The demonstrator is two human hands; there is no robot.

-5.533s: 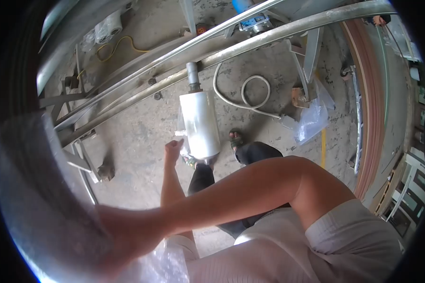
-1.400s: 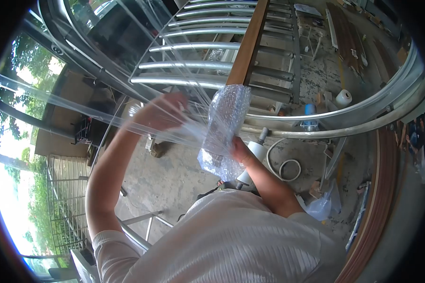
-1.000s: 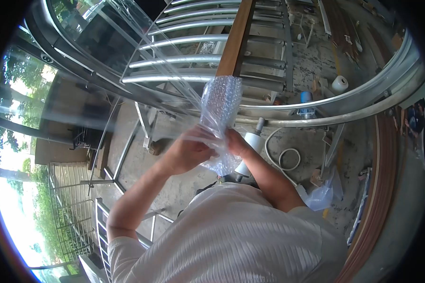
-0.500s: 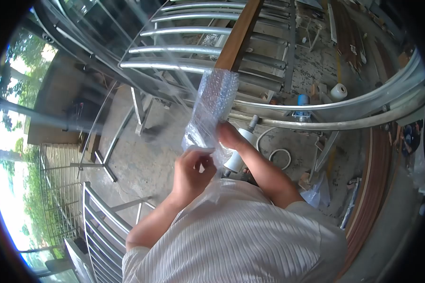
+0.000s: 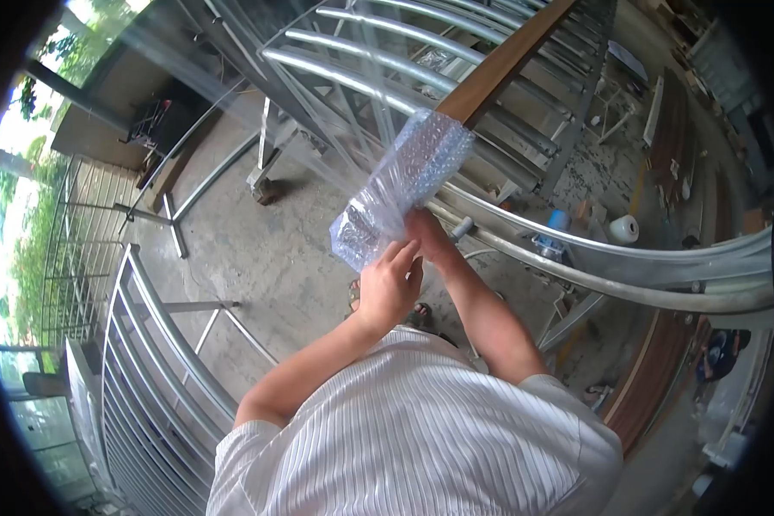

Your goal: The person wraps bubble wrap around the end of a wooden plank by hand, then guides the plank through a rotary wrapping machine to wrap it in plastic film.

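Observation:
A brown wooden board (image 5: pixel 509 67) runs away from me, its near end covered in bubble wrap (image 5: pixel 430 159). Clear plastic film (image 5: pixel 371 211) is wound over the wrap's lower part, which bunches into a loose, crumpled end. My left hand (image 5: pixel 391 285) is at the near side of this film, thumb and fingers bent together in a pinch on it. Just beyond, my right hand (image 5: pixel 426 236) presses against the wrapped part; its fingers are hidden. A grey tube end (image 5: pixel 463 228) sticks out beside my right wrist; the rest of it is out of sight behind the arm.
Curved metal railings (image 5: pixel 387 64) lie under the board, with a long curved rail (image 5: pixel 611 267) on the right. Another railing (image 5: pixel 159 353) stands at lower left. A white roll (image 5: pixel 624 229) and a blue object (image 5: pixel 557 225) are beyond the right rail. A person (image 5: pixel 721 354) is at far right.
My view has turned, and the board now slants more to the right. My left hand has moved up and right, close to my right hand. A white roll beside my right hand is now hidden.

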